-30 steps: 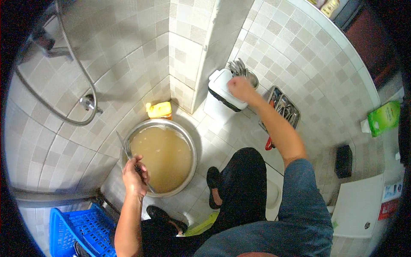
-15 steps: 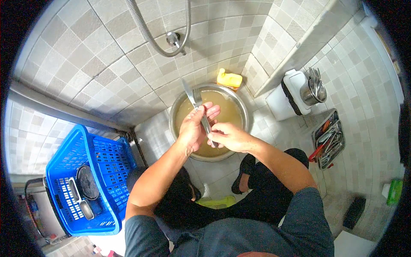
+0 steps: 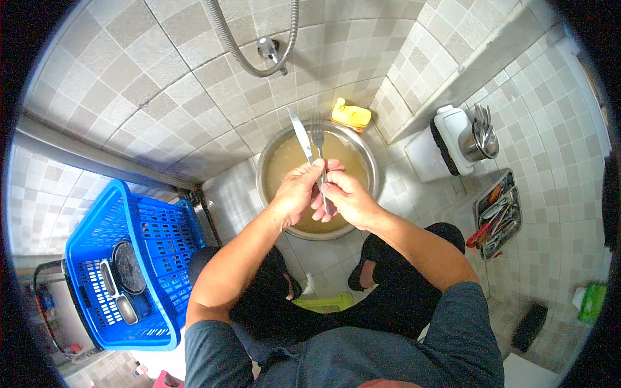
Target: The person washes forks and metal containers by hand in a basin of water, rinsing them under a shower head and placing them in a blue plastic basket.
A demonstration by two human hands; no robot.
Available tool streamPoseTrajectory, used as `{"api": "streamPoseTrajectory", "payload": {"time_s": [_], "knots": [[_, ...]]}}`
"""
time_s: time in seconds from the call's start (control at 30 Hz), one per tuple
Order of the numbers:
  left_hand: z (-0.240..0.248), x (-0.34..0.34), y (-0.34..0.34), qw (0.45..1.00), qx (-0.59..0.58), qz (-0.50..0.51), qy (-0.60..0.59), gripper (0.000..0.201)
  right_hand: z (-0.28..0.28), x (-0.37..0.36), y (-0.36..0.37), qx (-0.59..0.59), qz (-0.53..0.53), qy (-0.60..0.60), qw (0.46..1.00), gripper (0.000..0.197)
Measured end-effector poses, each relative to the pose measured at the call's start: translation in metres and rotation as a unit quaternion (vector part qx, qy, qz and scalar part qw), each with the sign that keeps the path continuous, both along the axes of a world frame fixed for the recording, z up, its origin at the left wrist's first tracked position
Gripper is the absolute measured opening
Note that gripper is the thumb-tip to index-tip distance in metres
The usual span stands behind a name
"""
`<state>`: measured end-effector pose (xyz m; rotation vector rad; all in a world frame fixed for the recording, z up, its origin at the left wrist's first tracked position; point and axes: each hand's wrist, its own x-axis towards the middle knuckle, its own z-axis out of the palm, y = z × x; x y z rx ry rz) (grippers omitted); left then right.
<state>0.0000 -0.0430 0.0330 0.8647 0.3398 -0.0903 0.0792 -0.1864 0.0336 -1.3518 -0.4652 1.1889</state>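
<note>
Over a wide metal basin [image 3: 261,169] of cloudy, brownish water, my hands meet. My left hand [image 3: 294,195] is closed, its thumb pressing on a table knife [image 3: 299,131] and a fork [image 3: 317,133] side by side. Blade and tines point away from me, spread slightly apart. From the right, my right hand [image 3: 352,199] is closed on the fork's handle, thumb on top. The fingers hide part of both handles.
A blue plastic basket [image 3: 123,258] holding a dark round pan and metal pieces stands left. Beyond the basin is a yellow bottle [image 3: 351,116]. At right are a metal cup [image 3: 477,150] of cutlery and a utensil tray [image 3: 480,223]. A shower hose [image 3: 223,32] hangs on the tiled wall.
The fork has swung clear of the knife, its tines now fully visible. My right hand has moved slightly up and closer to my left. The view has shifted slightly.
</note>
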Motion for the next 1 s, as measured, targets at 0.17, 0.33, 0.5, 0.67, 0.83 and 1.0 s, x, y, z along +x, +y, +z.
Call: {"api": "streamPoseTrajectory", "payload": {"time_s": [0.17, 0.33, 0.5, 0.67, 0.83, 1.0], "knots": [[-0.016, 0.003, 0.006, 0.991, 0.097, 0.083, -0.03, 0.032, 0.002, -0.006, -0.004, -0.001, 0.033, 0.024, 0.999, 0.019], [-0.008, 0.006, 0.014, 0.984, 0.069, 0.161, 0.002, 0.031, 0.006, -0.012, -0.009, -0.005, 0.063, 0.021, 0.998, 0.018], [0.003, 0.005, 0.018, 0.968, 0.152, 0.201, 0.01, 0.041, 0.006, -0.01, -0.012, 0.031, 0.07, 0.023, 0.997, 0.018], [0.003, 0.005, 0.046, 0.923, 0.286, 0.258, 0.007, 0.04, 0.009, -0.008, -0.017, 0.035, 0.075, 0.026, 0.996, 0.016], [-0.002, 0.004, 0.064, 0.917, 0.284, 0.276, 0.044, 0.035, 0.015, -0.003, -0.018, -0.007, 0.053, 0.005, 0.999, 0.015], [-0.003, 0.006, 0.07, 0.909, 0.244, 0.332, 0.058, 0.036, 0.01, 0.006, -0.016, -0.007, 0.055, -0.023, 0.998, 0.016]]}}
